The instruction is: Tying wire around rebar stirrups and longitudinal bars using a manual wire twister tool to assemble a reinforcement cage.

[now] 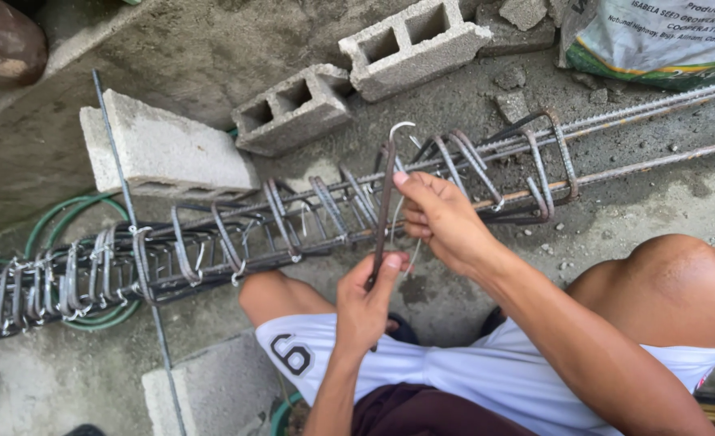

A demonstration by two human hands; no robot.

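1. The only container near me is a printed sack at the top right, lying on the concrete floor; I cannot tell what is inside it.
2. My left hand has its fingers closed round the lower end of a thin, dark rusty-brown hooked rod, which stands nearly upright in front of my knees.
3. My right hand pinches that rod higher up, with a pale tie wire curling over its top end.
4. The rod sits just in front of a long rebar cage, which runs across the floor from lower left to upper right.
5. The cage is made of ribbed grey-brown bars with many closely set square stirrups, some leaning.
6. Hollow concrete blocks lie beyond the cage, another block stands beside it, and a green hose loops under its left part.
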